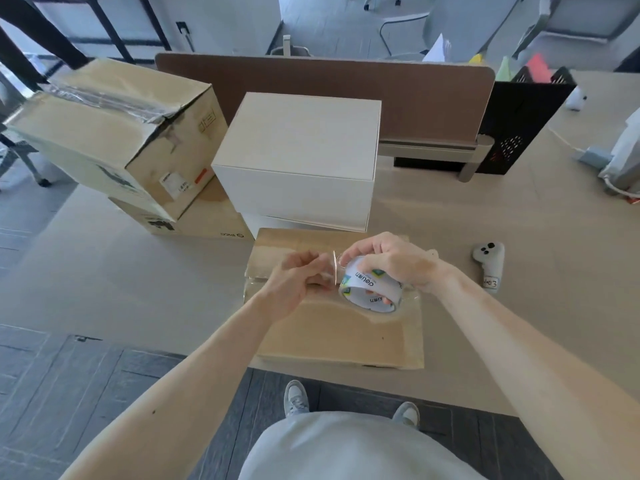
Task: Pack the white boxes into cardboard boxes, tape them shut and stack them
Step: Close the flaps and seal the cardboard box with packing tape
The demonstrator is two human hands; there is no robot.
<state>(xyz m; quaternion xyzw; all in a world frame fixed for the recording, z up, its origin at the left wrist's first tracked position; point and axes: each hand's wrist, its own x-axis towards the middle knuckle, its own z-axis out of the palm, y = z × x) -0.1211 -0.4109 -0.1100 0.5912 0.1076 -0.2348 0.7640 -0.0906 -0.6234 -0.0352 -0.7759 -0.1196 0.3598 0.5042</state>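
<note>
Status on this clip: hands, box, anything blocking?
Right hand grips tape roll; left hand pinches its free end. Cardboard box closed beneath them. White boxes stacked behind, nothing blocking.

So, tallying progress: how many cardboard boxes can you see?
3: the near cardboard box under the tape roll; at left, the upper cardboard box on the lower cardboard box. Others may hide behind.

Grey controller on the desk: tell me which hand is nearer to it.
Right. The right hand grips the tape roll above the cardboard box, a short way left of the grey controller; the left hand pinches the tape end farther left, beyond the roll.
</note>
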